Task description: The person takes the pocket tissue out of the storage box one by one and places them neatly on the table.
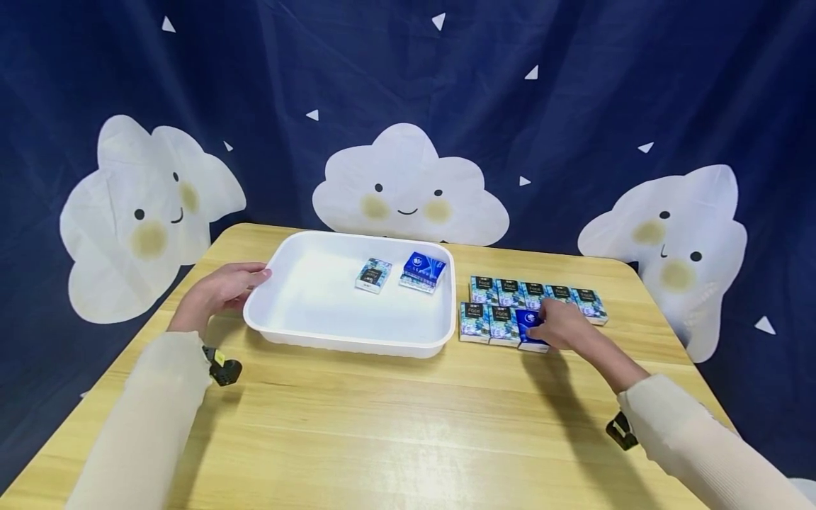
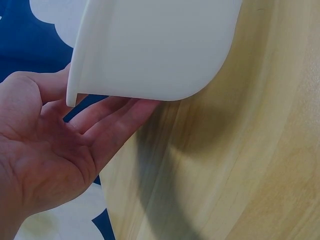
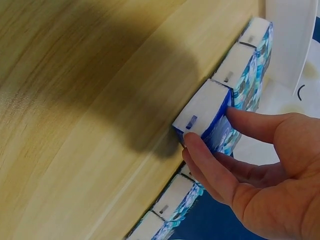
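Pinching blue pack [image 1: 525, 321] between thumb and fingers of nearer right hand [image 1: 564, 324], with long axis pointing away from body; gripping, with left hand [image 1: 224, 285], white tray [image 1: 344, 343] lying to right hand's left.

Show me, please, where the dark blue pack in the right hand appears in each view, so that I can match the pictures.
Head: right of centre, the dark blue pack is partly covered by the right hand.
Left wrist: not in this picture.
Right wrist: near the middle, pinched by that hand.
Shared landmark: the white tray, seen in all three views.
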### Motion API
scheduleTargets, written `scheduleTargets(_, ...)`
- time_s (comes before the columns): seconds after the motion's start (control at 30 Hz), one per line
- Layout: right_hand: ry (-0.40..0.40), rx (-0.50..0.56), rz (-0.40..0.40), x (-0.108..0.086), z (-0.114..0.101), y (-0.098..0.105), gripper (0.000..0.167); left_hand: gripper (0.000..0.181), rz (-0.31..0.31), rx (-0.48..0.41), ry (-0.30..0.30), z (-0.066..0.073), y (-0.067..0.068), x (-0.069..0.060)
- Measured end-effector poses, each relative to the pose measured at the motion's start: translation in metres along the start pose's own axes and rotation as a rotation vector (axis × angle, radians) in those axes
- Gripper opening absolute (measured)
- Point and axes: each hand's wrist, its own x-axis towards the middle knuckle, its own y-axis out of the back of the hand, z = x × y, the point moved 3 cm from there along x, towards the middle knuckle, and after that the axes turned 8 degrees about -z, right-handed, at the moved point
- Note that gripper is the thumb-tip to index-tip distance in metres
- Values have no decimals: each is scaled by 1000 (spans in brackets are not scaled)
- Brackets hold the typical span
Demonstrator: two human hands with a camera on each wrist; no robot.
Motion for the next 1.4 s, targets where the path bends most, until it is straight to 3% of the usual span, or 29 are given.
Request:
scheduleTargets(0.53, 11, -72, -26, 1, -2, 12, 39, 70, 3, 3, 5, 1, -2, -2)
scheduleTargets(0.73, 12, -76, 38, 7, -10, 20, 45, 70, 1, -2, 0, 2, -2, -2)
scheduleTargets(1.03, 31, 20, 155, 15, -47, 26, 52, 70, 8, -4, 8, 1, -2, 0)
scheduleTargets(1.4, 138, 72, 282, 37, -110, 20, 52, 70, -13, -18, -26, 0, -1, -1)
